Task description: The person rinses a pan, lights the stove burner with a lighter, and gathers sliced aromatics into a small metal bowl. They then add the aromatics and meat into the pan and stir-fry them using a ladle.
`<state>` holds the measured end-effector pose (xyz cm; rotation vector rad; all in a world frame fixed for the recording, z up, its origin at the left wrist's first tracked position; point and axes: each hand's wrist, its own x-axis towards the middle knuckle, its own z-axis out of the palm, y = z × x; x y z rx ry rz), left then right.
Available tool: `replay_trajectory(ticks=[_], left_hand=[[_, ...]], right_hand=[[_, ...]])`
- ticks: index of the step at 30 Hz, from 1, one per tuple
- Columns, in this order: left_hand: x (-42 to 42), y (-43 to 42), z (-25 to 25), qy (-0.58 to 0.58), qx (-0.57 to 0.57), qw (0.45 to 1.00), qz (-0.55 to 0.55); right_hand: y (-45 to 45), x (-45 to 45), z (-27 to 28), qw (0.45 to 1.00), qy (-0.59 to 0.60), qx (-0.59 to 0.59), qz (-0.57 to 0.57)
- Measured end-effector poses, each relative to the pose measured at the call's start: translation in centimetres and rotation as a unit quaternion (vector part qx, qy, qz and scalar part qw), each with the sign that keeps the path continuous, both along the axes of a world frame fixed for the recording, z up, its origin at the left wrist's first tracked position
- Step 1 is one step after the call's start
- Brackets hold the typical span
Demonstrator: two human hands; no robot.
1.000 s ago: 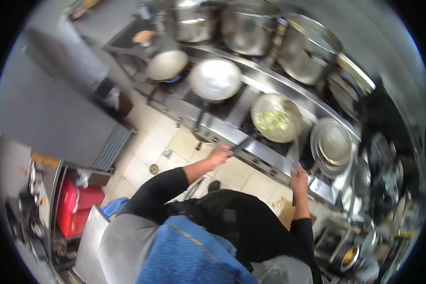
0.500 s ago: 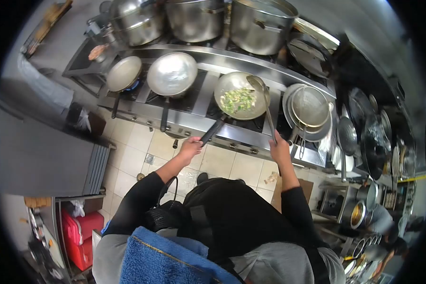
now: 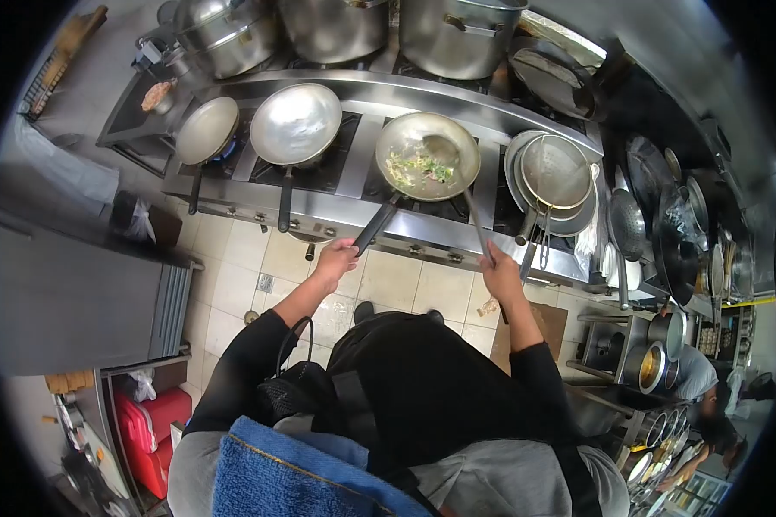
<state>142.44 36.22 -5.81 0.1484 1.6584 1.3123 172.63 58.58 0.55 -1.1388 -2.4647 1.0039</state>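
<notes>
My left hand (image 3: 336, 261) is closed round the black handle of a frying pan (image 3: 393, 136) on the stove. Chopped green and pale food (image 3: 414, 168) lies in the pan, mostly toward its left and lower side. In my right hand (image 3: 501, 272) is the long handle of a ladle (image 3: 441, 152), gripped in closed fingers. The ladle's bowl rests inside the pan, right of the food, and looks blurred.
Left on the stove (image 3: 353, 164) stand a shiny pan (image 3: 295, 125) and a smaller pan (image 3: 207, 131) over a blue flame. Stacked strainers (image 3: 558, 170) sit right. Large pots (image 3: 450, 43) line the back. A person (image 3: 703, 379) is at far right.
The ladle's bowl has come down from the pan's upper rim into the pan. The food looks more spread out. The whole view has shifted slightly.
</notes>
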Motion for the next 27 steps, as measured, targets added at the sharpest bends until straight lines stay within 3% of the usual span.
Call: replay_trajectory(ticks=[4, 6, 7, 8, 12, 15, 18, 19, 21, 22, 25, 27], left_hand=[[0.2, -0.1, -0.5, -0.003, -0.001, 1.000, -0.004], [0.3, 0.2, -0.1, -0.003, -0.002, 1.000, 0.007], [0.1, 0.3, -0.2, -0.002, -0.001, 1.000, 0.006], [0.1, 0.3, -0.3, -0.005, -0.005, 1.000, 0.007], [0.1, -0.2, -0.4, -0.002, 0.004, 1.000, 0.002], [0.0, 0.0, -0.3, -0.005, 0.002, 1.000, 0.017], [0.2, 0.1, 0.3, -0.005, -0.010, 1.000, 0.013], [0.3, 0.2, 0.1, -0.004, -0.008, 1.000, 0.013], [0.1, 0.2, -0.4, -0.010, -0.010, 1.000, 0.019], [-0.2, 0.4, -0.1, -0.008, -0.008, 1.000, 0.022], [0.2, -0.3, 0.0, -0.007, -0.015, 1.000, 0.021], [-0.2, -0.1, -0.6, -0.013, 0.008, 1.000, 0.025]], right_hand=[[1.0, -1.3, -0.8, 0.997, -0.037, 0.038, -0.050], [-0.4, -2.3, 2.4, 0.967, -0.013, -0.247, -0.060], [-1.8, -2.2, 2.7, 0.957, 0.034, -0.284, -0.054], [-2.1, -1.9, 2.4, 0.957, 0.034, -0.284, -0.053], [-1.5, -1.8, 0.5, 0.994, -0.028, -0.102, -0.009], [1.5, -2.1, -1.3, 0.990, 0.012, -0.103, -0.099], [2.8, -2.3, -3.5, 0.995, 0.024, -0.067, -0.064], [2.3, -2.3, -2.1, 0.996, 0.024, -0.065, -0.064], [0.4, -2.7, 3.0, 0.962, -0.066, -0.260, -0.055], [0.7, -2.5, 2.6, 0.963, -0.064, -0.258, -0.052], [2.5, -2.1, -1.3, 0.995, 0.024, 0.092, 0.004], [3.4, -4.6, -1.2, 0.998, -0.011, 0.053, -0.014]])
